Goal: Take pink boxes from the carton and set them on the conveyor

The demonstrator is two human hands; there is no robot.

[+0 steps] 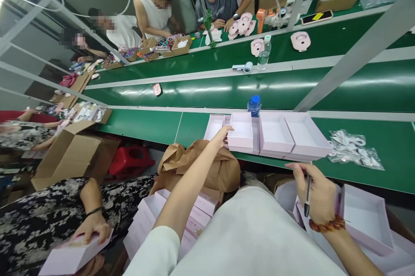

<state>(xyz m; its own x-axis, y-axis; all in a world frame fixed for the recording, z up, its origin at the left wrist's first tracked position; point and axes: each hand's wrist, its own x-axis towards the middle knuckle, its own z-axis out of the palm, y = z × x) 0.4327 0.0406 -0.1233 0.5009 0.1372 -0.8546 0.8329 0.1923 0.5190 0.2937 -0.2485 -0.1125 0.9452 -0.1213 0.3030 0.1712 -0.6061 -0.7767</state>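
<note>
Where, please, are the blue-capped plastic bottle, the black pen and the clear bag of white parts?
Blue-capped plastic bottle (254, 104): head view, on its cap.
Black pen (307, 196): head view, mid-barrel, in the right hand.
Clear bag of white parts (355, 150): head view, bag's middle.

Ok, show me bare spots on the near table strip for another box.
Bare green table runs left of the pink boxes, up to the cardboard carton. A narrower patch lies right of the plastic bags. The middle is crowded: boxes touching, left hand on one.

Left hand (223, 134) touching pink box tray (240, 131), right hand (319, 191) gripping pen (307, 196), green table (145, 125)
</note>
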